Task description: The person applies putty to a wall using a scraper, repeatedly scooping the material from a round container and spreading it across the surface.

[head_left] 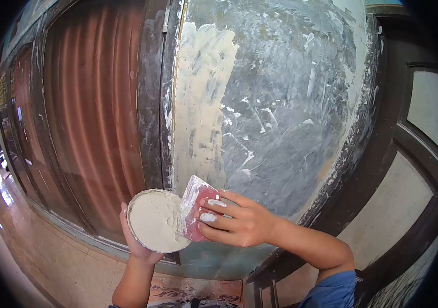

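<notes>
"What is the left hand (143, 252) doing?"

"It holds a round tub (130, 229) from below and the side, the thumb up along the rim. Pale paste (153, 219) fills the tub."

"And the right hand (239, 222)?"

"Closed on a red spreader (207, 204) — fingers laid across its face, two of them smeared white. The spreader's edge, coated with paste, is at the right side of the tub, over the paste."

"Where is the tub?"

"In front of the lower part of a grey, patchy wall (286, 138), near the foot of a cream band (198, 102) that runs down the wall's left side."

"What stands around it?"

"Left of the wall, a dark-framed window with a reddish-brown curtain (93, 108) — right of it, a dark door frame (365, 169) with pale panels beyond. Tiled floor (57, 256) shows at the lower left."
</notes>
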The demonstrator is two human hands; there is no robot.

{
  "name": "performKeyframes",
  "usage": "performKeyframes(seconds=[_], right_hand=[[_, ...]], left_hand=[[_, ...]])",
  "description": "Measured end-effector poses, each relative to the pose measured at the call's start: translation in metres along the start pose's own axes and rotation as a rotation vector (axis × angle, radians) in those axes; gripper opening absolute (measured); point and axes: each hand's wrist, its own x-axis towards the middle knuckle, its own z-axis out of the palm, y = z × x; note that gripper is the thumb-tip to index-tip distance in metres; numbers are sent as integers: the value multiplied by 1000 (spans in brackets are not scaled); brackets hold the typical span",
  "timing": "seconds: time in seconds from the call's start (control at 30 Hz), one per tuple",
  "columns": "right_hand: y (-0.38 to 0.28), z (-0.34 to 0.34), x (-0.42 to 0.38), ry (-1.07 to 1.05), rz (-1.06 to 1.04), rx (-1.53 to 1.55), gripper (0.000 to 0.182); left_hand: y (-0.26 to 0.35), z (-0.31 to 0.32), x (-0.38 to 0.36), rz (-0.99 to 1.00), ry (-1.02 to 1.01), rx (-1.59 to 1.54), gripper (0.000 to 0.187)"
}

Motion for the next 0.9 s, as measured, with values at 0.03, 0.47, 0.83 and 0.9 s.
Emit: performKeyframes(seconds=[0.03, 0.47, 0.83, 0.9], right_hand=[[0, 1, 0, 2, 0, 1, 33], [-5, 7, 1, 22, 45, 57, 33], [10, 13, -62, 0, 590, 9, 25], [19, 22, -93, 61, 744, -23, 25]], left_hand=[[-1, -4, 1, -10, -4, -6, 79], [-7, -5, 2, -30, 13, -3, 80], [-13, -32, -5, -87, 40, -70, 92], [-11, -36, -11, -116, 15, -111, 95]])
